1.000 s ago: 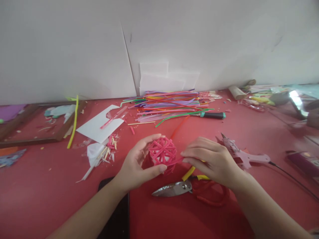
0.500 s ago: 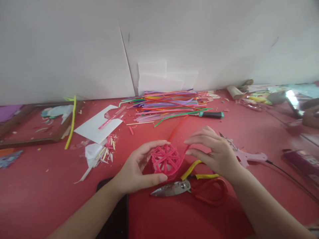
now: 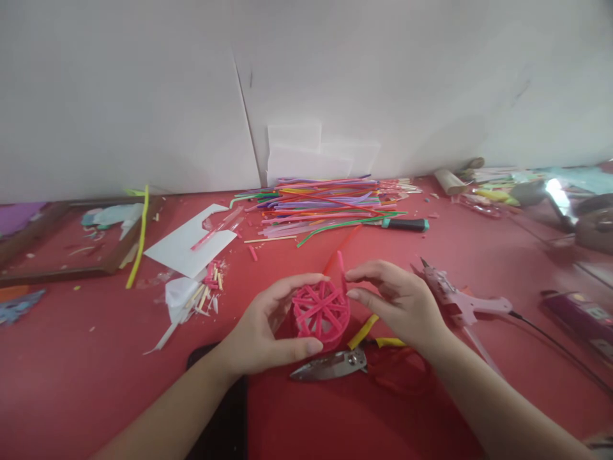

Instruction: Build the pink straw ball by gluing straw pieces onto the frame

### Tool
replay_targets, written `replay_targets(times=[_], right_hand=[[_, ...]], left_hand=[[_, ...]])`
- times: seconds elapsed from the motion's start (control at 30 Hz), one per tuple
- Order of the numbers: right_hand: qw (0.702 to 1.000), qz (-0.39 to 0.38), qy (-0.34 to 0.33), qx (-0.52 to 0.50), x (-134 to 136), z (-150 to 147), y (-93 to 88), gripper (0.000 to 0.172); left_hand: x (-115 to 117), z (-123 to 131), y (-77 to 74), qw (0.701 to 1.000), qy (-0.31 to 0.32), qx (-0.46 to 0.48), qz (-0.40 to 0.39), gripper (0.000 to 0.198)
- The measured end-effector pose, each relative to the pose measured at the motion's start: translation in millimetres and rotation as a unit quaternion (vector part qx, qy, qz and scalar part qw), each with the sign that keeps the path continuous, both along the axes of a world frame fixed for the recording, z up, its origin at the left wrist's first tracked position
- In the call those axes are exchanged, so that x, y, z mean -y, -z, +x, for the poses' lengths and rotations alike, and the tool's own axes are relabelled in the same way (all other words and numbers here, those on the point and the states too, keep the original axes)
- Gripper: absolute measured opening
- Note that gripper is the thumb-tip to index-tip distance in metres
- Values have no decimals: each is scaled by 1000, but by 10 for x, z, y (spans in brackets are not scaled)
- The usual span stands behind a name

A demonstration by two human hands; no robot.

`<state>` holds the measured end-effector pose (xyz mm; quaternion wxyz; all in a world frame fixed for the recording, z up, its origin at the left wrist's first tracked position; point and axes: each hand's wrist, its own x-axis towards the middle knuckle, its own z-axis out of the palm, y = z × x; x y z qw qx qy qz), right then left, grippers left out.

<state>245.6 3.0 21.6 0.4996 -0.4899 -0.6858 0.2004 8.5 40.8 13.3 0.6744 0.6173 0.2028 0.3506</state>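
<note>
My left hand point(image 3: 271, 326) is closed around a round pink piece point(image 3: 322, 312) whose top has spoke-like strips, thumb at its near edge and fingers at its far edge. At its right side my right hand point(image 3: 400, 303) pinches a pink strip point(image 3: 341, 271) that stands up from the rim. Scissors point(image 3: 332, 366) with red handles lie just below, on the red table point(image 3: 306, 415). Two short yellow strips point(image 3: 364, 331) rest beside them, partly behind my right hand. A pink glue gun point(image 3: 472, 306) with a black cord lies right of that hand.
At the back lies a pile of coloured strips point(image 3: 325, 201), with a black-and-teal-handled tool point(image 3: 406, 224) beside it. White paper point(image 3: 179, 246) and small cut sticks point(image 3: 211, 287) are left. A dark phone-like slab point(image 3: 225, 415) lies under my left forearm. A brown frame point(image 3: 57, 271) is far left.
My right hand has moved slightly left, closer to the round piece. The pink strip, earlier pulled out to the right, now stands upright against the rim. My left hand keeps its hold.
</note>
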Motion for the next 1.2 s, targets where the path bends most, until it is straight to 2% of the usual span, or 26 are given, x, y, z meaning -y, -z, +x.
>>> replay_targets(times=[0.1,0.27,0.43,0.53,0.7,0.97,1.2], right_hand=[[1000,0,-10,-18,28,-69,-25,13],[994,-18,-17,-108,50,-166,-23,15],[983,-35,-19,-178,46,-197,5,16],[977,-35,-23,-211,42,-196,18,20],[968,-62,-12,-242,42,-217,34,13],[932,-130,-15,-338,-4,-291,87,9],[892,-183,-9,-414,-54,-307,142,27]], left_hand=[[1,-8,10,1000,8,8,-4,67],[16,-6,31,1000,1,9,-11,72],[3,11,32,1000,10,22,-17,61],[-7,15,23,999,14,27,-11,61],[-5,10,7,1000,3,16,-3,61],[-23,6,9,1000,21,9,-18,62],[-62,12,-24,1000,15,1,5,60]])
